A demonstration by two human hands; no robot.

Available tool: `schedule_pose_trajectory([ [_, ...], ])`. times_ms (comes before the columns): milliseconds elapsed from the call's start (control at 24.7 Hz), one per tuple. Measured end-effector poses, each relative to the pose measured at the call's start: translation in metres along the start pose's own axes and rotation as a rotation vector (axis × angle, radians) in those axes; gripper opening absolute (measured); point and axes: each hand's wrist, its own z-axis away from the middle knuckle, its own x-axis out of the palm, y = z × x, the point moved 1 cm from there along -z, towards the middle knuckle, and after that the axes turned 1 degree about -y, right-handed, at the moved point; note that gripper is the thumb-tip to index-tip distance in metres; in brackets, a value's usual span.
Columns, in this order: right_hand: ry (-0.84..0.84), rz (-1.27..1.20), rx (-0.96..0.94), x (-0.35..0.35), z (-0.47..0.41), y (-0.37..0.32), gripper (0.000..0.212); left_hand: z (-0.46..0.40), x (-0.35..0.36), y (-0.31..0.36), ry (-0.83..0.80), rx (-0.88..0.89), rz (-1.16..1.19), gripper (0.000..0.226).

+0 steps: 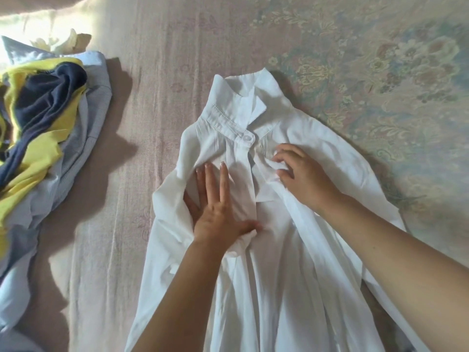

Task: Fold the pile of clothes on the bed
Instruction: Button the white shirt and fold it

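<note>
White button-up shirt (266, 224): laid front-up on the bedspread (152, 123), collar (236, 110) away from the person, top button (246, 138) fastened; left hand (218, 212): flat, fingers straight, pressing the shirt's left chest; right hand (302, 174): fingers curled, pinching fabric beside the placket; pile of clothes (43, 118): navy, yellow, pale blue, at the bed's left edge, well apart from the shirt; bare bedspread lies between them and beyond the collar.
</note>
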Motion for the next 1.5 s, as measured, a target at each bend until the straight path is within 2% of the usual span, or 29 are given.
schedule_pose_trajectory([
  [81, 0.108, -0.004, -0.01, -0.003, 0.007, -0.004, 0.015, 0.006, -0.007, 0.002, 0.055, 0.005, -0.054, 0.133],
  [122, 0.122, 0.019, -0.035, -0.003, 0.01, -0.007, 0.01, 0.008, -0.01, 0.008, 0.174, 0.034, -0.041, 0.115],
  [203, 0.064, 0.052, -0.048, 0.002, 0.016, -0.008, 0.01, 0.005, -0.01, 0.018, 0.493, 0.164, 0.04, 0.051],
  [243, 0.02, 0.061, -0.017, 0.005, 0.018, -0.008, 0.013, 0.001, -0.01, 0.026, 0.558, 0.174, 0.096, 0.036],
  [284, -0.004, 0.069, 0.02, 0.007, 0.019, -0.008, 0.015, -0.005, -0.011, 0.034, 0.516, 0.125, 0.156, 0.035],
  [365, 0.002, 0.098, 0.067, 0.011, 0.018, -0.009, 0.016, -0.015, -0.006, 0.044, 0.305, -0.102, 0.156, 0.047],
  [405, 0.008, 0.114, 0.076, 0.013, 0.018, -0.011, 0.016, -0.017, -0.002, 0.045, 0.263, -0.201, 0.108, 0.048],
  [486, -0.01, 0.161, 0.089, 0.015, 0.018, -0.013, 0.017, -0.017, 0.003, 0.046, 0.297, -0.283, 0.176, 0.035],
  [567, -0.046, 0.228, 0.098, 0.016, 0.019, -0.015, 0.018, -0.01, 0.001, 0.046, 0.365, -0.306, 0.344, 0.022],
  [648, -0.011, 0.235, 0.119, 0.017, 0.022, -0.02, 0.017, -0.001, -0.003, 0.044, 0.385, -0.368, 0.568, 0.021],
  [770, 0.087, 0.098, 0.181, 0.02, 0.027, -0.034, 0.017, 0.006, -0.009, 0.04, 0.272, -0.545, 0.908, 0.019],
  [851, 0.039, -0.092, 0.268, 0.023, 0.03, -0.042, 0.02, 0.008, -0.011, 0.04, 0.167, -0.626, 1.1, 0.02],
  [972, 0.002, -0.31, 0.362, 0.024, 0.033, -0.046, 0.028, 0.011, -0.013, 0.045, 0.086, -0.646, 1.201, 0.026],
  [1256, 0.056, -0.372, 0.347, 0.026, 0.031, -0.043, 0.027, 0.01, -0.01, 0.043, 0.099, -0.677, 1.322, 0.02],
  [1378, 0.08, -0.405, 0.361, 0.027, 0.03, -0.043, 0.025, 0.012, -0.011, 0.044, 0.069, -0.67, 1.517, 0.027],
  [1499, 0.057, -0.469, 0.383, 0.028, 0.03, -0.043, 0.021, 0.009, -0.011, 0.043, 0.046, -0.684, 1.639, 0.021],
])
